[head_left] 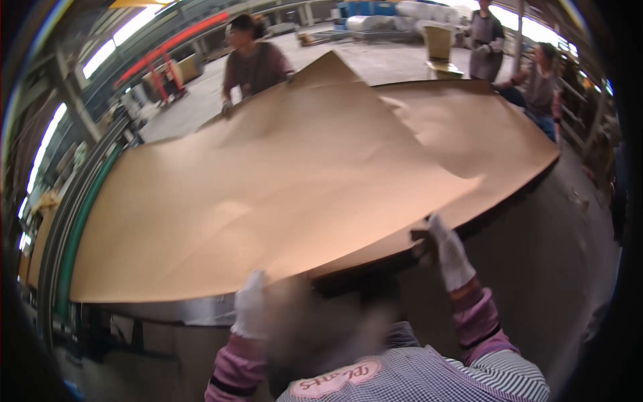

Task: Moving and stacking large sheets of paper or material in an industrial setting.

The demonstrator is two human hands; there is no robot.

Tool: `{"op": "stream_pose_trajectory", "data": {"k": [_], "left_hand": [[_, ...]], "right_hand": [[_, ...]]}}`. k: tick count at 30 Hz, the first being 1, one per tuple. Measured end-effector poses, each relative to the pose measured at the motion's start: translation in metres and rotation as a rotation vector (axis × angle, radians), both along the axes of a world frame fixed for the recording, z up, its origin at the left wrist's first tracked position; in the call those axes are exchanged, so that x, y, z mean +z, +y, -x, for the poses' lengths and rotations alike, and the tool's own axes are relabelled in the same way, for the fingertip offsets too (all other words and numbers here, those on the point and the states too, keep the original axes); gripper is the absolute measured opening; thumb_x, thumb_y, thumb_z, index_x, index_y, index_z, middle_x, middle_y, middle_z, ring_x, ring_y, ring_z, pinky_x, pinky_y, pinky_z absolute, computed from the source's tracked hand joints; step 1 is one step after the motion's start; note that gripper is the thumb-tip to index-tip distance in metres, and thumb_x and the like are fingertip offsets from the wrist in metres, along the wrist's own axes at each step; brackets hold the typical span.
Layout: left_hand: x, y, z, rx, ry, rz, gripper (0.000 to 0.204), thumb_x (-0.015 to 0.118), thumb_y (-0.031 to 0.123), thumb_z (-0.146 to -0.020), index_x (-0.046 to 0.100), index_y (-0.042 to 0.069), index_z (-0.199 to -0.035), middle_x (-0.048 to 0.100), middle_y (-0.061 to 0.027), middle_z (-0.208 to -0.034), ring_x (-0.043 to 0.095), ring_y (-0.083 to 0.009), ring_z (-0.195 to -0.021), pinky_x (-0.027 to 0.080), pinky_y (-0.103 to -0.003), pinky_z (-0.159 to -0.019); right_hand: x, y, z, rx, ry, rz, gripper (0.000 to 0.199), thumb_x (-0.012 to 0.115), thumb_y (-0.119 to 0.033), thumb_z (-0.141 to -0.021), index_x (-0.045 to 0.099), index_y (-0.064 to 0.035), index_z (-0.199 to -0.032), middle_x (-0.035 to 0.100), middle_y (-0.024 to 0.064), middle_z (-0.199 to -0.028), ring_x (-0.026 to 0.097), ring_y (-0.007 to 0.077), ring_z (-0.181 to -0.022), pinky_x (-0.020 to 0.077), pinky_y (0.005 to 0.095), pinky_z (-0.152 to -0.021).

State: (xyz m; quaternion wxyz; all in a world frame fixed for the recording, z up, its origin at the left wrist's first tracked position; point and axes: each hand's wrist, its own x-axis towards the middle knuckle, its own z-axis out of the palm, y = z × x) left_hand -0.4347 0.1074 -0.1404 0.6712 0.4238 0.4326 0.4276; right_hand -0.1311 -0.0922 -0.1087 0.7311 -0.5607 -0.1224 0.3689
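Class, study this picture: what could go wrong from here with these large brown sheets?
The upper sheet is rippled, so it might crease. It lies askew over the lower sheet, so it could slide further out of line. Its left side runs close along the green bar and might snag there.

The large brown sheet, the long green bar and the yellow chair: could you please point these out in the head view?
Large brown sheet (248, 181): head view, middle of its upper surface.
Long green bar (83, 224): head view, about mid-length.
Yellow chair (438, 44): head view, on its backrest.
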Motion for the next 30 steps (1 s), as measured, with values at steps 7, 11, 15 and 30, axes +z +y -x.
{"op": "stream_pose_trajectory", "data": {"k": [7, 11, 15, 30], "left_hand": [[-0.005, -0.037, -0.026, -0.306, -0.193, 0.227, 0.032, 0.046, 0.035, -0.097, 0.059, 0.006, -0.091, 0.062, -0.0055, -0.074, 0.059, -0.0138, -0.063, 0.05, -0.029, -0.057], [0.016, -0.066, -0.012, -0.626, -0.059, 0.177, 0.039, 0.05, 0.045, -0.093, 0.057, 0.007, -0.088, 0.059, -0.003, -0.067, 0.054, -0.0103, -0.051, 0.046, -0.026, -0.048], [-0.003, -0.026, 0.081, -0.228, -0.239, 0.287, 0.042, 0.045, 0.04, -0.097, 0.055, 0.003, -0.112, 0.063, -0.0061, -0.096, 0.062, -0.013, -0.079, 0.054, -0.028, -0.073], [0.086, -0.016, 0.037, 0.04, -0.026, 0.116, 0.03, 0.044, 0.034, -0.095, 0.052, 0.012, -0.077, 0.048, -0.0007, -0.059, 0.046, -0.0137, -0.043, 0.04, -0.026, -0.038]], "right_hand": [[-0.051, 0.083, 0.145, 0.515, 0.503, -0.15, 0.041, 0.05, -0.046, -0.092, 0.057, -0.0093, -0.108, 0.063, 0.0038, -0.079, 0.059, 0.0135, -0.056, 0.0451, 0.0256, -0.041], [-0.048, 0.072, 0.153, 0.074, 0.093, -0.212, 0.037, 0.053, -0.041, -0.091, 0.06, -0.0072, -0.103, 0.062, 0.0015, -0.076, 0.054, 0.0097, -0.048, 0.0403, 0.0206, -0.036], [-0.023, 0.048, 0.135, -0.045, 0.041, 0.233, 0.021, 0.06, -0.034, -0.088, 0.048, -0.0224, -0.074, 0.04, -0.0096, -0.054, 0.037, 0.0014, -0.035, 0.029, 0.0135, -0.03], [0.02, 0.021, 0.102, 0.22, -0.312, -0.123, 0.05, 0.052, -0.026, -0.094, 0.035, -0.01, -0.138, 0.047, 0.0124, -0.126, 0.062, 0.0239, -0.098, 0.0533, 0.0329, -0.073]]}}
